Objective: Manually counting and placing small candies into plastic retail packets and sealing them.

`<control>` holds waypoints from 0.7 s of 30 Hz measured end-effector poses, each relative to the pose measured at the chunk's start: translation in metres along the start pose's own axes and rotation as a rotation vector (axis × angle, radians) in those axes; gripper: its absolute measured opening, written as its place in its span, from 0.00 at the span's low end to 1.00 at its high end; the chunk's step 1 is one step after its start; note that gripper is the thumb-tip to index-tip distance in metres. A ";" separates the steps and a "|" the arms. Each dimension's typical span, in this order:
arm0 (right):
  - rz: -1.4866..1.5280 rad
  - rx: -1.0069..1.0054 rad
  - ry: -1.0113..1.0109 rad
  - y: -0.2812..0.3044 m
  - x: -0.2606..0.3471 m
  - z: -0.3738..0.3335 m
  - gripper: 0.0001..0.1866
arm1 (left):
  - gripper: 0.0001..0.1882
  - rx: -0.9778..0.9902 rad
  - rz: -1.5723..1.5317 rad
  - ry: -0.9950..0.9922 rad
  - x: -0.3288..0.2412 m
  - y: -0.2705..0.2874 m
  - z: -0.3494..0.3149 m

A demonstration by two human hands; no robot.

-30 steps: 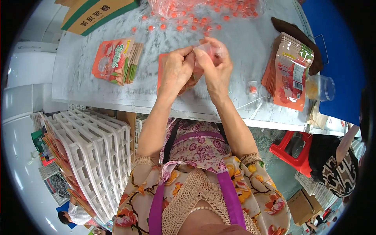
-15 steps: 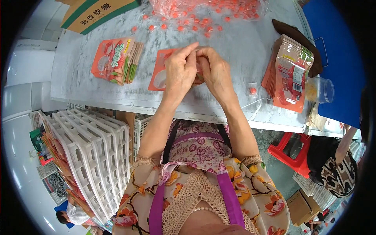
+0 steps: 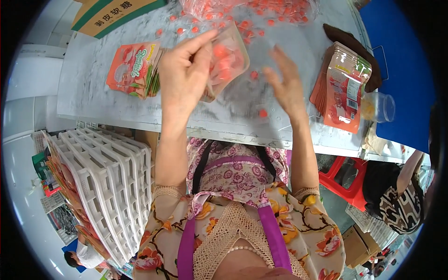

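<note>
the relation that matters is across the tabletop [image 3: 186, 114] in front of me: the clear-fronted pouch [image 3: 228, 63] is on the right side of my left hand [image 3: 184, 77], and to the left of my right hand [image 3: 290, 91], with a gap of bare surface on that side. its long axis looks to run away from me, tilted, the far end leaning a little to the right, though blur softens the outline. my left hand is plainly the nearer, since it has hold of it; my right hand stands apart.

the fingers of my left hand are closed on the pouch's left side, thumb and forefinger pinching, the back of the hand facing up. red pieces show through the clear face, bunched toward the middle. whether its mouth is open i cannot tell from here.

the fingers of my right hand are spread well open, thumb out to the left, with nothing in them that i can see; the tips are blurred. one red candy [image 3: 254, 74] lies between the pouch and my right thumb, just beside the thumb's tip but not visibly touched. another, a lone candy [image 3: 263, 113], lies closer to me, left of my right wrist.

farther off sits the bulging clear bag [image 3: 261, 9] of red candies, with loose ones scattered along its near side. a left pouch stack [image 3: 128, 70] lies past my left hand, and a right pouch stack [image 3: 344, 91] beyond my right.
</note>
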State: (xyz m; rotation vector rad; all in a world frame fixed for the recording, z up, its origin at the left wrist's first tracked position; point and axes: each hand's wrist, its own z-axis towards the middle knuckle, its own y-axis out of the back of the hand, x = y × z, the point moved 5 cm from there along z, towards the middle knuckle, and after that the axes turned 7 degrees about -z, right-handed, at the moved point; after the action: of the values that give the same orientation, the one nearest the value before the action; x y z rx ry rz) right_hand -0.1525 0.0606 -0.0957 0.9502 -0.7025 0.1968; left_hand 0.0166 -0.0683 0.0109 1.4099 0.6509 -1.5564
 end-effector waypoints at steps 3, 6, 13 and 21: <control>-0.242 0.209 0.144 -0.043 -0.003 -0.027 0.31 | 0.14 0.141 0.397 0.076 -0.003 0.003 0.015; -0.388 0.245 0.308 -0.049 0.016 -0.041 0.30 | 0.15 0.035 -0.114 -0.112 -0.007 0.020 0.014; -0.299 0.071 0.175 -0.033 0.003 -0.079 0.12 | 0.16 0.103 -0.009 0.041 0.009 0.009 0.010; -0.558 -0.100 -0.245 0.026 -0.019 -0.095 0.14 | 0.16 0.112 -0.117 0.019 0.009 0.005 -0.003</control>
State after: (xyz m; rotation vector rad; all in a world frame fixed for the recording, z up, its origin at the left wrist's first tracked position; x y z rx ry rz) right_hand -0.1341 0.1546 -0.1265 1.0474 -0.6370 -0.4493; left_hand 0.0228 -0.0708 0.0028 1.4937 0.6776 -1.6956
